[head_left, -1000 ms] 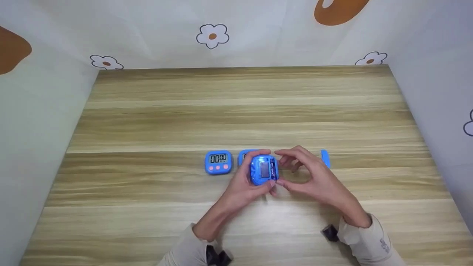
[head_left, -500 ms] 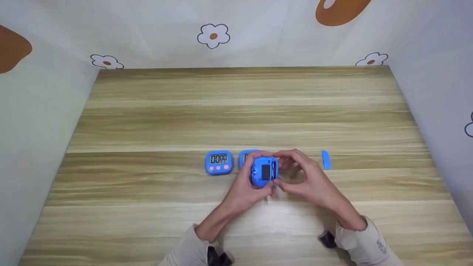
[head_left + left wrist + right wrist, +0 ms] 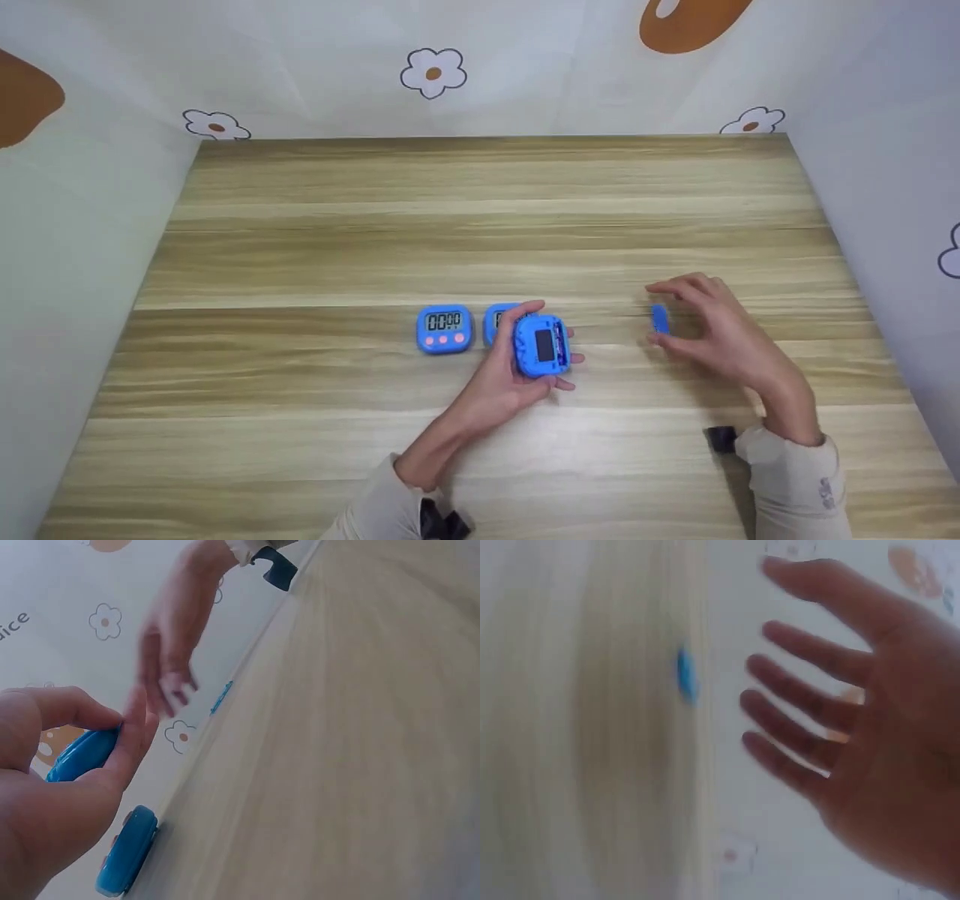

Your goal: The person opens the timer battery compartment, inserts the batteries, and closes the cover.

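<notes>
My left hand (image 3: 504,379) grips a blue digital timer (image 3: 531,361), its back turned up and the battery slot (image 3: 559,343) along its right side uncovered. A battery shows in that slot. Off to the right, my right hand (image 3: 724,330) is above the table with thumb and fingers spread around a small blue battery cover (image 3: 660,319) on the wood. In the right wrist view the fingers are apart, with nothing between them, and the battery cover (image 3: 686,676) lies beyond them. In the left wrist view the held timer (image 3: 84,755) sits between thumb and fingers.
A second blue timer (image 3: 444,329) reading 00:00 lies face up left of the hands. Another timer (image 3: 495,319) beside it is partly hidden behind my left hand. The wooden table (image 3: 375,247) is bounded by pale walls (image 3: 525,90) with a flower print.
My right hand has left the held timer and moved right to the battery cover, its fingers spreading. The left hand still holds the timer, which has shifted slightly right.
</notes>
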`<action>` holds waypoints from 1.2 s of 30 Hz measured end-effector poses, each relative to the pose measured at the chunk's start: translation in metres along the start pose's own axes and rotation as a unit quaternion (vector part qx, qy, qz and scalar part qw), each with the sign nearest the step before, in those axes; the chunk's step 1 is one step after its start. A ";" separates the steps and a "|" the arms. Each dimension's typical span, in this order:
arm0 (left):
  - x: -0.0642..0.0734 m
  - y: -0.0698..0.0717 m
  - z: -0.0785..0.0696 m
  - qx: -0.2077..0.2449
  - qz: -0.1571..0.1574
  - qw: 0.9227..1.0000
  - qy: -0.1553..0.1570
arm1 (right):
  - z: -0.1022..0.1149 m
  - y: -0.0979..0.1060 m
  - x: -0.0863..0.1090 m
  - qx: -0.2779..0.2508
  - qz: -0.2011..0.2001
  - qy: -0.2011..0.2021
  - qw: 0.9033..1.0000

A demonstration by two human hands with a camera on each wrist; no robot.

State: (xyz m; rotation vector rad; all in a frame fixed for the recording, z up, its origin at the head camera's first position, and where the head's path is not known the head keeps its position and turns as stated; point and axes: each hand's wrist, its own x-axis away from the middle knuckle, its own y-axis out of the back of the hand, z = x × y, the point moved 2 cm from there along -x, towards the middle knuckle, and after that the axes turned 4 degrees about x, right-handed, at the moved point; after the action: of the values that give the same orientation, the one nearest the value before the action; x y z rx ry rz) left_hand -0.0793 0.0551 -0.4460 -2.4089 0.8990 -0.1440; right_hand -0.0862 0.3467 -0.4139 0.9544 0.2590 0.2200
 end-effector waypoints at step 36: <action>0.002 0.001 -0.003 -0.031 -0.036 0.999 0.009 | 0.062 -0.047 -0.018 -0.354 0.011 -0.010 0.935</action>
State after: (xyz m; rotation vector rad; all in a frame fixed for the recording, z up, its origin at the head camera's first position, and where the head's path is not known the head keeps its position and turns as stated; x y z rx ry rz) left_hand -0.0795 0.0519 -0.4447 -2.5036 0.8367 -0.1680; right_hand -0.0803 0.2669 -0.4168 0.2428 0.1314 0.2970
